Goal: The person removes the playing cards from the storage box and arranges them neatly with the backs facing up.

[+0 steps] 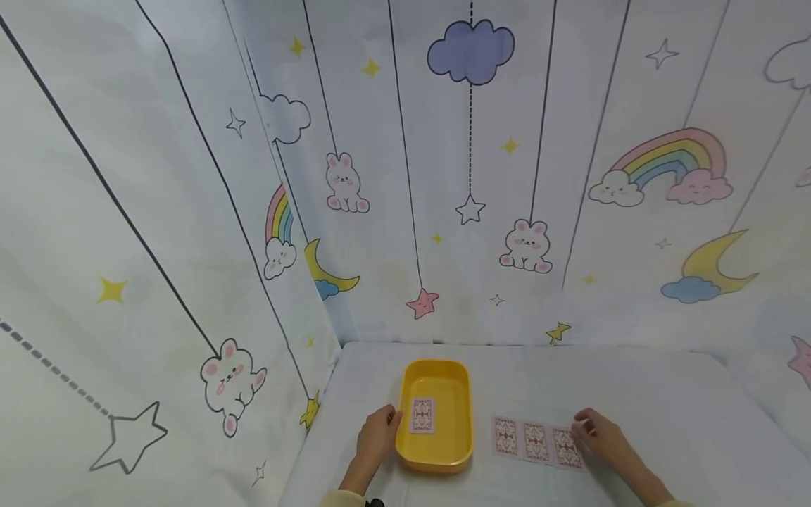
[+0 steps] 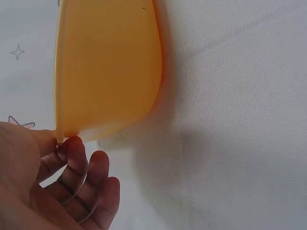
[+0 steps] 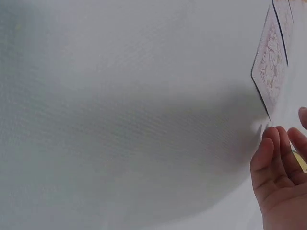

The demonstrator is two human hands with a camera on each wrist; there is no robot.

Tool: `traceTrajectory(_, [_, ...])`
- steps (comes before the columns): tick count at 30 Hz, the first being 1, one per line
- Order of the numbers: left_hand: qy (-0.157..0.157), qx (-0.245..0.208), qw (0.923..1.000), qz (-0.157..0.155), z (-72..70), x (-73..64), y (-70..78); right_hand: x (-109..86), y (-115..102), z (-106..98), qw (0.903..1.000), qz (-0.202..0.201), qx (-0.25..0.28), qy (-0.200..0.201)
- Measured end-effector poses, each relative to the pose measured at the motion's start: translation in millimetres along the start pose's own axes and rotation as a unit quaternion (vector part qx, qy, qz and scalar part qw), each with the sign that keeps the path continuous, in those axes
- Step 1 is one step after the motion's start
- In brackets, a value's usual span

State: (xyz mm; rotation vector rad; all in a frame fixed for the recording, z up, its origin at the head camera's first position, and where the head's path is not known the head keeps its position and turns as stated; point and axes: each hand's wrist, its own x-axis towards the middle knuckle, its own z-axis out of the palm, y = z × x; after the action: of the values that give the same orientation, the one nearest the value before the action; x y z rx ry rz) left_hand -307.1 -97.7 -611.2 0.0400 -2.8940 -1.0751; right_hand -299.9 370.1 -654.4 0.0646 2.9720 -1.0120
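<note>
In the head view my left hand (image 1: 378, 431) is at the left side of a yellow plastic tray (image 1: 455, 415). The left wrist view shows thumb and forefinger pinching the tray's rim (image 2: 59, 96), with the other fingers loosely bent. One playing card (image 1: 422, 415) lies in the tray, patterned back up. To the right, three more form a row on the table: a left card (image 1: 506, 436), a middle card (image 1: 536, 442) and a right card (image 1: 565, 446). My right hand (image 1: 602, 440) is beside the right card, fingers slightly bent and holding nothing; whether a fingertip touches the card I cannot tell.
A white cloth (image 1: 659, 394) covers the table. Behind it and to the left hang white sheets (image 1: 469, 274) printed with rabbits, stars, clouds and rainbows. The left sheet meets the table's left edge.
</note>
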Motion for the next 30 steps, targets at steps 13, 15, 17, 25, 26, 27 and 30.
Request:
traceTrajectory(13, [-0.003,0.006,0.9999,-0.013,0.0,4.0,-1.9,18.8,-122.7,-1.7,0.9902,-0.138,-0.01,0.015])
traceTrajectory(15, [-0.005,0.007,0.9999,-0.012,0.8,4.2,-2.4,23.9,-145.3,2.2,0.9898,-0.142,-0.015,0.001])
traceTrajectory(17, [-0.006,0.007,0.9999,-0.013,1.9,4.4,-2.4,29.5,-164.9,7.5,0.9899,-0.14,-0.021,-0.011])
traceTrajectory(25, [0.0,-0.001,0.9999,-0.016,0.0,4.6,-4.5,52.0,-226.5,44.9,0.9884,-0.137,-0.045,-0.046])
traceTrajectory(26, [0.002,-0.002,0.9999,-0.012,0.2,4.7,-4.2,54.0,-232.3,49.9,0.9881,-0.136,-0.05,-0.052])
traceTrajectory(27, [0.002,-0.002,0.9999,-0.011,0.2,4.9,-3.6,55.9,-237.5,54.8,0.9874,-0.136,-0.055,-0.059])
traceTrajectory(30, [0.0,-0.003,1.0,-0.006,1.4,5.4,-2.4,60.1,-250.5,68.3,0.9836,-0.145,-0.066,-0.084])
